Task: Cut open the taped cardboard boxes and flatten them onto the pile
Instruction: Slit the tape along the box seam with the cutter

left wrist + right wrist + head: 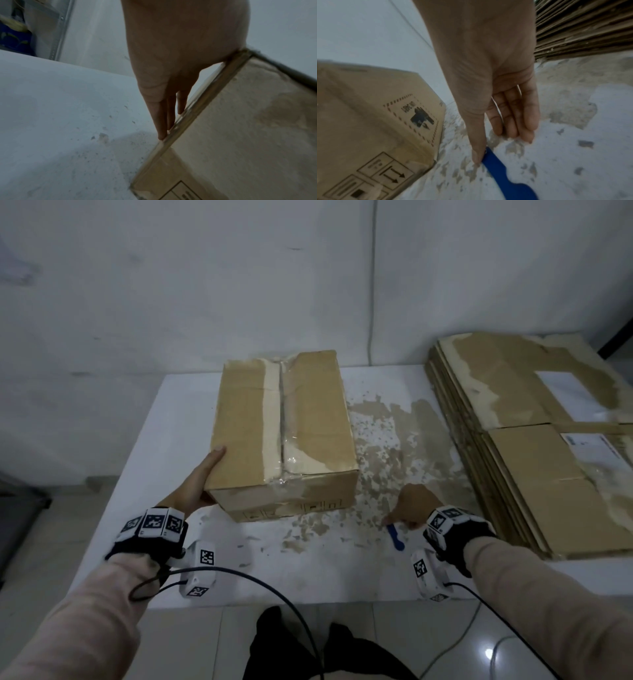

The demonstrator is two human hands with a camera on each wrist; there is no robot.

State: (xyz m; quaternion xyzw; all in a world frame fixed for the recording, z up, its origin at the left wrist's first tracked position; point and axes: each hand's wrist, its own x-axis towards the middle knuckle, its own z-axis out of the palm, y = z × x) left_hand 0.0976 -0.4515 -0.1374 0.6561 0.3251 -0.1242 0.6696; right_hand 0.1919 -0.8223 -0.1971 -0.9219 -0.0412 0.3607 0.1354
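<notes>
Taped box (pixel 282 436), long axis running away, steadied by flat left hand (pixel 197 484); right hand (pixel 412 506) fingers relaxed, thumb touching blue cutter (pixel 395 537).

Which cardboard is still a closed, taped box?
The cardboard box that the left hand touches: it stands whole and taped; the pile at right is flattened.

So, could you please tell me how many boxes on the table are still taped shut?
1: the box at the table's middle, steadied by the left hand. The rest lie flattened in the pile on the right.
</notes>
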